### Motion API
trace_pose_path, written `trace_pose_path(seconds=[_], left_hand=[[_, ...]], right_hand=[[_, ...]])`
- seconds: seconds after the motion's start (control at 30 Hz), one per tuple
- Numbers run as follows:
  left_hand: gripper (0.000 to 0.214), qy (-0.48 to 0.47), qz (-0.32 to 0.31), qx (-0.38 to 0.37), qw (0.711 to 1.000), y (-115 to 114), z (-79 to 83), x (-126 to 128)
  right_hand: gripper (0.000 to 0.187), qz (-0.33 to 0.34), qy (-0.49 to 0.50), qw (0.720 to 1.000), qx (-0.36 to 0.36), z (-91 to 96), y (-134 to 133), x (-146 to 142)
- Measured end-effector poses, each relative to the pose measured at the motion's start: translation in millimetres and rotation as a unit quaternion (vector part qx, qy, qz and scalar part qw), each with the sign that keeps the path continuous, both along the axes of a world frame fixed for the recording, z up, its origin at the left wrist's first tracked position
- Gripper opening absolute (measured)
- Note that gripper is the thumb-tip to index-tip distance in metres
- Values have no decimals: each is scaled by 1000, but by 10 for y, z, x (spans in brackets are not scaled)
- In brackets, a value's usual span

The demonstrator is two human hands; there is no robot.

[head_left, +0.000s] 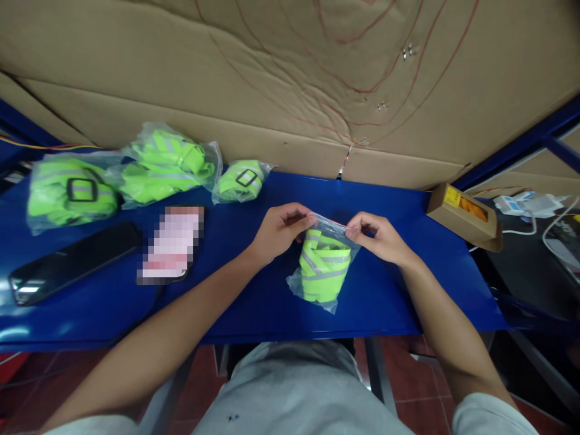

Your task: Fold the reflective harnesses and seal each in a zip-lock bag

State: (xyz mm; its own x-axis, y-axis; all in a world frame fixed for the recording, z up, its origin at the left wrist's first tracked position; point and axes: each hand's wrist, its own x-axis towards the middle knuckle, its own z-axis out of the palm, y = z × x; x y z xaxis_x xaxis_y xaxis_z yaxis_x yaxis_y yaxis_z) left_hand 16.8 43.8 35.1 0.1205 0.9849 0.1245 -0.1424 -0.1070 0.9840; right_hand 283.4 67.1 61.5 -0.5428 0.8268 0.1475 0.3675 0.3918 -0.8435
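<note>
A clear plastic bag (pixel 322 266) holding a folded neon-green strap with grey reflective stripes rests on the blue table (pixel 254 302). My left hand (pixel 281 229) pinches the bag's top edge at its left end. My right hand (pixel 378 235) pinches the same top edge at its right end. Both hands are closed on the bag's mouth, thumbs against fingers.
Three more bagged neon-green straps (pixel 72 190) (pixel 165 163) (pixel 240 180) lie at the table's back left. A black phone (pixel 72 261) and a blurred card-like item (pixel 172 244) lie left of my hands. A small cardboard box (pixel 466 216) sits at the right corner. Cardboard sheets (pixel 290 78) form the back wall.
</note>
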Motion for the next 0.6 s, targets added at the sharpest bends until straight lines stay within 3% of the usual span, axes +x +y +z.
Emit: trace_pose_path(seconds=[0.37, 0.6], left_hand=[[41, 10, -16, -2, 1000, -18, 62, 20], [36, 40, -16, 18, 999, -45, 57, 29]], right_hand=[[17, 7, 8, 1000, 25, -50, -15, -34], [17, -23, 38, 998, 32, -129, -61, -153]])
